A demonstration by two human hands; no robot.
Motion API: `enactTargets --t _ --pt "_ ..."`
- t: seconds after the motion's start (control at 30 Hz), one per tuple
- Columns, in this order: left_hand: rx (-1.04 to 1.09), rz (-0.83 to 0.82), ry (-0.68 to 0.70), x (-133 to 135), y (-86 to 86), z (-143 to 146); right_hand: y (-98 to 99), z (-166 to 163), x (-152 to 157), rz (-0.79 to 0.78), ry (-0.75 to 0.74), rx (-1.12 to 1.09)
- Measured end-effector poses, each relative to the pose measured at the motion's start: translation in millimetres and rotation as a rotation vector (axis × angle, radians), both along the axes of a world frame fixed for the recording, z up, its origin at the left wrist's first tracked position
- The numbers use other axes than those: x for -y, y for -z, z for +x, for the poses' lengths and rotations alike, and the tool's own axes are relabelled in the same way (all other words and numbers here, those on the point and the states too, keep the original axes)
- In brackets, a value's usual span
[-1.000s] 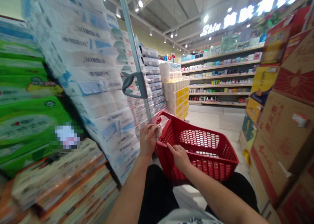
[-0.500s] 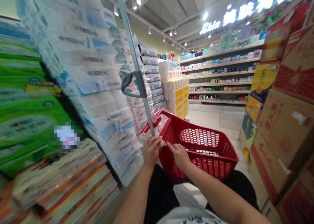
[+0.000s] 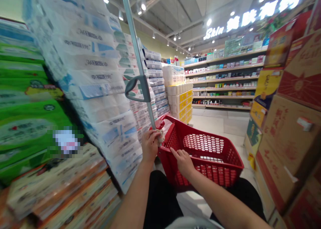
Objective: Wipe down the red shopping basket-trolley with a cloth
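Observation:
A red plastic shopping basket [image 3: 213, 137] with perforated sides stands in front of me, tilted to the right in view. Rising from its near left end is a metal telescopic pole [image 3: 136, 51] with a grey loop handle [image 3: 137, 88]. My left hand [image 3: 149, 144] is closed around a pale crumpled cloth [image 3: 160, 137] at the pole's foot, beside the red handle part; its fingertips are partly hidden. On the basket's near rim lies my right hand [image 3: 185, 161], fingers curled over the edge, with the index finger pointing along it.
Tall stacks of wrapped paper rolls [image 3: 100, 75] and green packs [image 3: 30, 122] stand close on the left, above orange-white packs [image 3: 62, 185]. Cardboard cartons [image 3: 288, 132] line the right. Shelves of small goods [image 3: 225, 78] stand beyond a pale tiled floor [image 3: 213, 117].
My left hand has shifted a little left and away from me with the cloth, to the pole's foot. My right hand stays on the rim.

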State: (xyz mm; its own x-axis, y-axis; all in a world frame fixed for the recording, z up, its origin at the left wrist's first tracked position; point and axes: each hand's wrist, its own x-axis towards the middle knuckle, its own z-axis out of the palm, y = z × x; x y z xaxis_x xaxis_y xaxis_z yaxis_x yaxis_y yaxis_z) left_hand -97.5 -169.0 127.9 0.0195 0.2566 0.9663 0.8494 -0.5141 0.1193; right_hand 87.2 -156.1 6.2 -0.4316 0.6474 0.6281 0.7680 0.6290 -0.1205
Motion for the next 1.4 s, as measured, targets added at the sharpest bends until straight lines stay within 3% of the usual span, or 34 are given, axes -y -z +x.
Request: enactTargets --t 0.1,0.2,0.47,0.63,0.8,1.0,1.1,1.2,1.4 --pt "0.019 0.038 -0.047 -1 -12.9 7 -0.3 2 1 -0.002 -0.014 -0.001" --pt "0.004 -0.002 -0.066 0 -4.3 12 -1.6 3 2 -0.012 -0.035 0.000" --pt "-0.072 -0.214 -0.116 14 79.4 16 -2.2 2 1 -0.001 -0.029 0.001" --pt "-0.043 -0.217 -0.147 19 107.7 16 -3.3 3 3 -0.003 -0.024 0.000" --pt "-0.025 -0.185 -0.118 16 102.7 11 -4.1 2 3 -0.010 -0.024 -0.005" --pt "0.036 -0.066 -0.125 9 60.0 8 -2.2 2 3 -0.008 -0.023 -0.009" --pt "0.013 -0.082 -0.115 8 50.9 9 -3.6 3 4 -0.019 -0.022 0.002" --pt "-0.026 -0.131 -0.134 10 64.1 11 -4.5 3 4 -0.009 -0.015 0.008" --pt "-0.044 -0.184 -0.184 18 115.1 12 -1.3 2 2 0.004 -0.024 -0.007"
